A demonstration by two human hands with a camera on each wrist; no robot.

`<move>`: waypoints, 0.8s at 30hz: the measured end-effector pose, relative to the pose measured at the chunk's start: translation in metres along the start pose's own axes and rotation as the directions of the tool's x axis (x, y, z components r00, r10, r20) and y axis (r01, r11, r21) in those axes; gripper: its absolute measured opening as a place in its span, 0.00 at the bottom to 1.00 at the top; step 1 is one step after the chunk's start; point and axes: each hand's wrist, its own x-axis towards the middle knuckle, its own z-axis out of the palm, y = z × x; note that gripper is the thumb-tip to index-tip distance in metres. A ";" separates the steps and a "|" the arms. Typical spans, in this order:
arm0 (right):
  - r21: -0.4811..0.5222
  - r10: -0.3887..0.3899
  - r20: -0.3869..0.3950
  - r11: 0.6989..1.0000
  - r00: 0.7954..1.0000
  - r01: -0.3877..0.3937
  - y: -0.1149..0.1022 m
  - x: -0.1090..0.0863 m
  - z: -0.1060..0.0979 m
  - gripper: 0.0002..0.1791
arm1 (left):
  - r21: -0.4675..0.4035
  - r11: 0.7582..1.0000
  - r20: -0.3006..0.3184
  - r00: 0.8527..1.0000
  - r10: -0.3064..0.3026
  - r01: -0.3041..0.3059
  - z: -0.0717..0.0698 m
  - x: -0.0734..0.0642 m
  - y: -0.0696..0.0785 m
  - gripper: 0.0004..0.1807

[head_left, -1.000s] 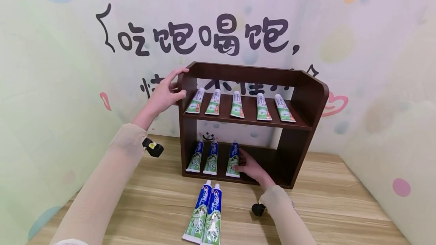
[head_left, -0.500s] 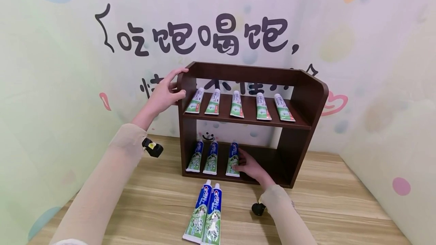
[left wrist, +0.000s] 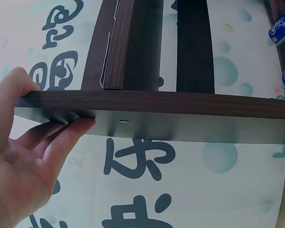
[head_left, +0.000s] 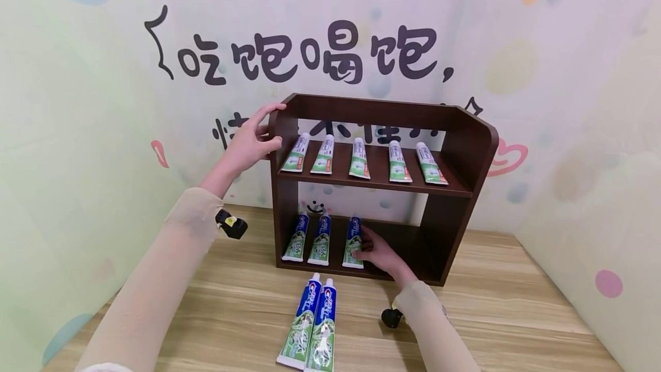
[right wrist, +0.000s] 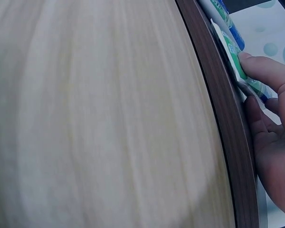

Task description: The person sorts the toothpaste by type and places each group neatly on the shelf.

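A dark brown two-tier shelf (head_left: 372, 109) stands on the wooden table. My left hand (head_left: 247, 147) grips its left side panel near the top; in the left wrist view the thumb lies over the panel's edge (left wrist: 204, 103) and the fingers press its outer face. On the lower tier, my right hand (head_left: 383, 255) pinches a blue-and-green toothpaste tube (head_left: 355, 228) by its right side. The right wrist view has the thumb on top of that tube (right wrist: 233, 58), close to the shelf's front edge. Two similar toothpaste tubes (head_left: 320, 245) lie left of it.
Several white-and-green toothpaste tubes (head_left: 359, 159) lie in a row on the upper tier. Two more blue-and-green tubes (head_left: 323, 326) lie side by side on the table (head_left: 232, 303) before the shelf. A printed wall (head_left: 129, 102) rises right behind the shelf.
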 end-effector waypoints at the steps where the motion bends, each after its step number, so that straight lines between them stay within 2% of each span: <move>1: -0.002 -0.001 0.000 1.000 1.000 0.001 0.000 0.000 0.000 0.47 | 0.000 1.000 0.000 1.000 -0.001 0.001 0.000 0.000 0.000 0.35; 13: 0.010 -0.021 -0.002 1.000 1.000 0.021 0.000 0.001 0.001 0.47 | -0.005 1.000 0.001 1.000 -0.007 0.007 0.000 0.001 0.000 0.35; 24: -0.046 -0.010 -0.024 0.999 1.000 0.009 -0.003 -0.004 0.004 0.44 | -0.004 1.000 0.003 1.000 -0.010 0.010 0.000 0.000 -0.001 0.34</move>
